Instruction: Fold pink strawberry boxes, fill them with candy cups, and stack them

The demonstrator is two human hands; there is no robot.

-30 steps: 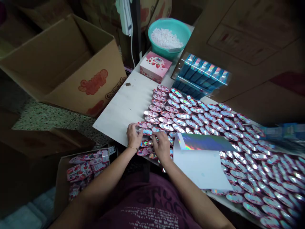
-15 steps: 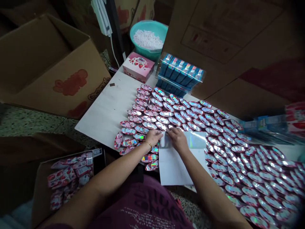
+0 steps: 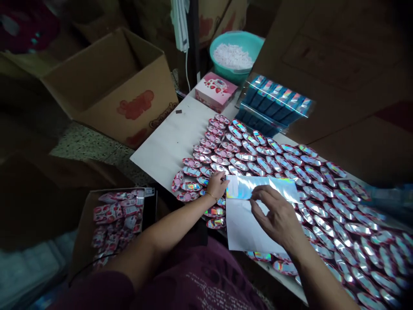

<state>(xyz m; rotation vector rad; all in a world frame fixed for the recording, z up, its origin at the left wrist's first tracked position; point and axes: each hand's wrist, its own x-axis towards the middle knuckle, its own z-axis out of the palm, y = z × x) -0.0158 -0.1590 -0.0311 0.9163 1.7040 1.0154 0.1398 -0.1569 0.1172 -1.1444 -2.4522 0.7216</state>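
Observation:
A white sheet with a shiny holographic strip along its top (image 3: 240, 228) lies over rows of small oval-ended packs with silvery tops (image 3: 248, 156). At the sheet's upper left corner is my left hand (image 3: 217, 186), its fingers curled together between the sheet and the packs beside it; what they grip is hidden. Over the middle of the sheet hovers my right hand (image 3: 274, 213), thumb and forefinger brought together. Something small and pale shows by those fingertips, too unclear to name.
A pink strawberry-printed box (image 3: 215, 92) and a teal basin of small white pieces (image 3: 237, 71) stand at the table's far end. Blue packs in clear plastic (image 3: 274, 103) are beside them. An open carton (image 3: 129, 103) stands left; below it another box holds strawberry-printed packs (image 3: 118, 219).
My right hand has lifted away from my left and moved right and nearer, over the sheet. My left hand stays by the sheet's corner. The camera view has turned leftward.

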